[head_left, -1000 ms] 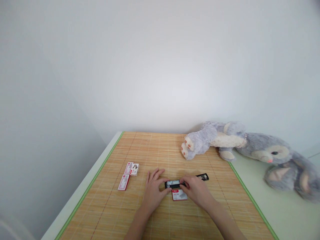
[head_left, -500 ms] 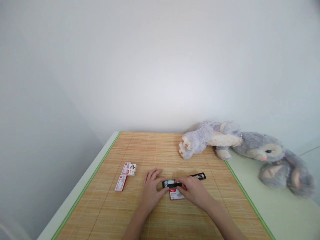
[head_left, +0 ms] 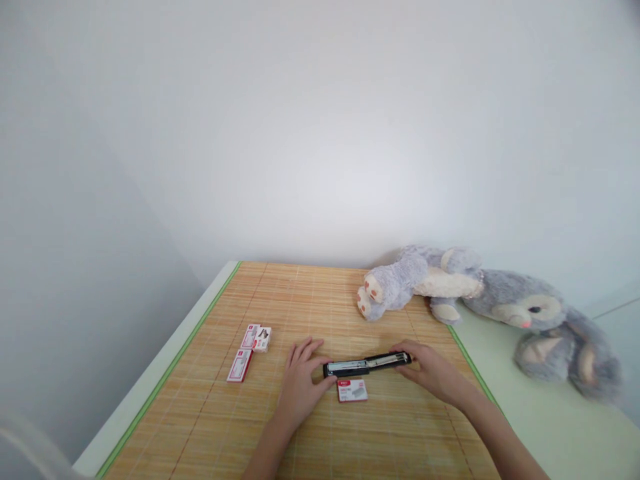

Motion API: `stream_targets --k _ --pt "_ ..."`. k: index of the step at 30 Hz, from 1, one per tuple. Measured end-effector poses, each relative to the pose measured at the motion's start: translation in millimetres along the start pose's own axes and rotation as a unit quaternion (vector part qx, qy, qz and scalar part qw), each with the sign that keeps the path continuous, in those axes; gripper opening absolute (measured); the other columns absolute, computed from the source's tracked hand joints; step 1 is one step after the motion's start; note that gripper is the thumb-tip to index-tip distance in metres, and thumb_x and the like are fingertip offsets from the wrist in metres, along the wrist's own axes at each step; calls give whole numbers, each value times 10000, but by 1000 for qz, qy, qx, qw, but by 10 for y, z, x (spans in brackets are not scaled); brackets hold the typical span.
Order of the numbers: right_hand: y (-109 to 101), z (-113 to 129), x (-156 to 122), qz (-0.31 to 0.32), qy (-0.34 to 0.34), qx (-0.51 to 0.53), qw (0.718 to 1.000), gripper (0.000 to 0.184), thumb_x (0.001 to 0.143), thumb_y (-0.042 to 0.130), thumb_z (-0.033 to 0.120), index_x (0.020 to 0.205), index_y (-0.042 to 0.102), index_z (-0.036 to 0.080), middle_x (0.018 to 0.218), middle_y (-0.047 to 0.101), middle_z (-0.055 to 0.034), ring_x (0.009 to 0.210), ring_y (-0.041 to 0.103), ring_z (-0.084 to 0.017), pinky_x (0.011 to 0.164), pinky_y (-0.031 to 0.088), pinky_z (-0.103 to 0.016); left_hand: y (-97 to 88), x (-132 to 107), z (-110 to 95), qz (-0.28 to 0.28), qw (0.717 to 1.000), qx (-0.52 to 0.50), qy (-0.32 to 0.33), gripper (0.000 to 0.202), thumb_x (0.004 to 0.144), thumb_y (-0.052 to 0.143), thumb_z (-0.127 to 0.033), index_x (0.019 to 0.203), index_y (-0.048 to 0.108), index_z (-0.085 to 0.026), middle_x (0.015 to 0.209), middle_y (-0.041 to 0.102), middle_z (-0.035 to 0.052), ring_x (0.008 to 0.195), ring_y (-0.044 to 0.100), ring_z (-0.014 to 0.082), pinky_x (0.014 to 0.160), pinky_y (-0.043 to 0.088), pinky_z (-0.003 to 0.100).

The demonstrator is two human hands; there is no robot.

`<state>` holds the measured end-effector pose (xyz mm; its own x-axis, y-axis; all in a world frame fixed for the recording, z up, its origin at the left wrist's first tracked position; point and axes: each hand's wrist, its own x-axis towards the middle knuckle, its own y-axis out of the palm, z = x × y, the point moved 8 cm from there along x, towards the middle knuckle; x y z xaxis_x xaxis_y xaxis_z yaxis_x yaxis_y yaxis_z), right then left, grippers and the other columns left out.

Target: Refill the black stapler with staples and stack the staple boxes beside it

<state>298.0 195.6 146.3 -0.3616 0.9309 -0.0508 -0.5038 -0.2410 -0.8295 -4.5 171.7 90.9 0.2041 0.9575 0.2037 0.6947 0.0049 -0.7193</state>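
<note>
Stapler (head_left: 367,365) lies opened out on the mat (head_left: 300,300), long axis left-right, right end angled slightly away. Left hand (head_left: 303,381) pinches its left end, right hand (head_left: 431,373) grips the right; neither is nearer.

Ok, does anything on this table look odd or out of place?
The plush toy seems out of place: it sprawls over the right edge of the bamboo mat, odd company for the black stapler in the left hand and right hand.
</note>
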Motion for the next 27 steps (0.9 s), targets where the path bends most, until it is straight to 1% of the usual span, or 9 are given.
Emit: stream_targets --k 1,3,6,9,14,18,22,25,27 --pt "7 -25 -3 19 9 24 999 305 860 663 297 1154 735 253 1134 730 -75 1031 664 -250 930 504 -361 -2 0 -2 0 1000 1 0 309 801 815 -386 1106 770 -381 1479 597 8 1458 415 315 1258 184 627" --pt "-16 13 6 28 16 58 998 247 860 669 315 1086 748 252 1081 742 -64 981 672 -243 884 511 -346 -7 -1 -6 1 1000 1 -2 310 801 815 -388 1107 767 -382 1479 596 4 1457 414 312 1257 188 621" --pt "-48 194 51 28 9 97 995 239 850 705 369 1052 746 247 1048 743 -51 966 668 -239 861 512 -339 -14 1 -14 5 1000 0 -5 309 798 817 -390 1103 768 -378 1478 596 5 1458 409 310 1253 201 612" --pt "-10 416 123 38 -18 124 991 229 859 713 413 1006 738 240 981 735 -32 900 659 -216 787 509 -312 -17 3 -21 8 1000 -1 -4 318 797 816 -383 1111 767 -376 1473 599 8 1457 407 310 1250 202 608" --pt "96 684 278 28 -57 122 990 173 858 727 393 898 700 227 888 694 -1 798 623 -175 709 468 -280 -16 -4 -23 8 1000 -5 -1 321 799 815 -374 1116 765 -376 1474 595 9 1459 401 308 1252 193 604" --pt "251 884 399 34 -85 94 991 122 824 750 316 860 671 230 846 655 26 763 589 -155 680 416 -258 -12 -7 -26 9 1000 -11 -2 324 793 818 -377 1113 767 -368 1473 595 18 1458 401 315 1249 198 606" --pt "504 1051 515 49 -99 49 993 132 777 763 240 870 670 230 831 625 37 738 557 -142 657 360 -243 -15 -5 -25 7 1000 -14 0 334 797 814 -391 1126 764 -360 1472 595 28 1458 398 319 1245 205 606" --pt "663 1108 580 52 -103 22 993 165 738 786 220 831 650 217 848 618 27 761 552 -149 674 345 -243 -13 -1 -20 10 1000 -11 2 335 791 818 -388 1118 761 -349 1477 592 24 1458 399 317 1249 203 600" --pt "720 1114 602 54 -102 19 993 180 727 795 218 820 641 215 854 616 24 780 557 -156 691 350 -247 -8 6 -17 11 1000 -8 3 330 789 818 -380 1111 759 -349 1479 590 18 1458 401 315 1250 206 597"
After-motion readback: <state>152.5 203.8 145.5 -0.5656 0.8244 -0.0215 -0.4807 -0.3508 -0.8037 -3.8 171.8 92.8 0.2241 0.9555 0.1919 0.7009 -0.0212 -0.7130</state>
